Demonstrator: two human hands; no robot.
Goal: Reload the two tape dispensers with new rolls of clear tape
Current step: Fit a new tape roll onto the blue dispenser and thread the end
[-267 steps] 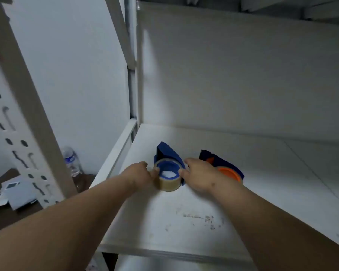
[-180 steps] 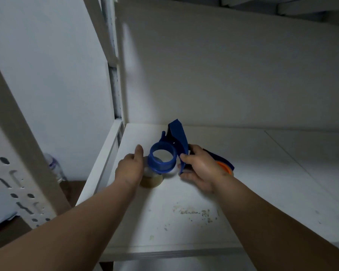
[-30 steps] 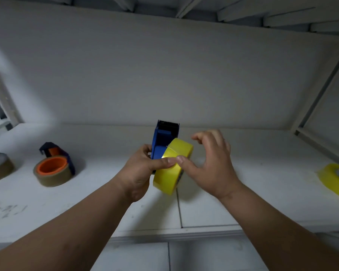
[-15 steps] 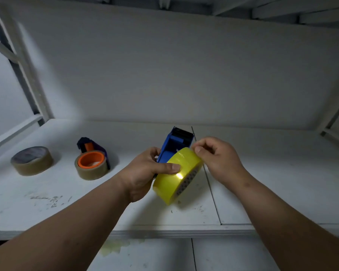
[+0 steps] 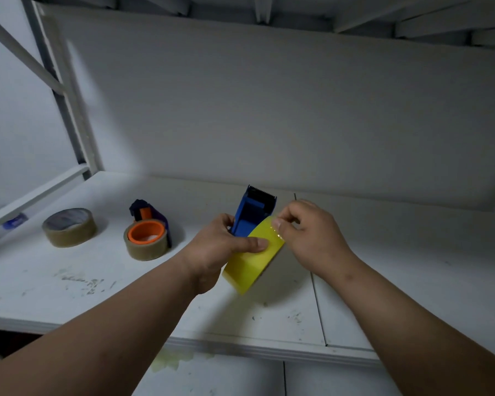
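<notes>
2 hands: I see both at frame centre, above the shelf.
Left hand: fingers clamped on blue dispenser and yellow roll.
Right hand: fingers pinched together at the roll's top edge.
Left of frame: second dispenser, loose brown roll.

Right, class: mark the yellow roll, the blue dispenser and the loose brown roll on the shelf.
Yellow roll [image 5: 250, 267], head view, on its outer yellow band.
Blue dispenser [image 5: 247, 217], head view, on its blue side wall below the toothed blade.
Brown roll [image 5: 69, 234], head view, on its outer band, far left.
</notes>
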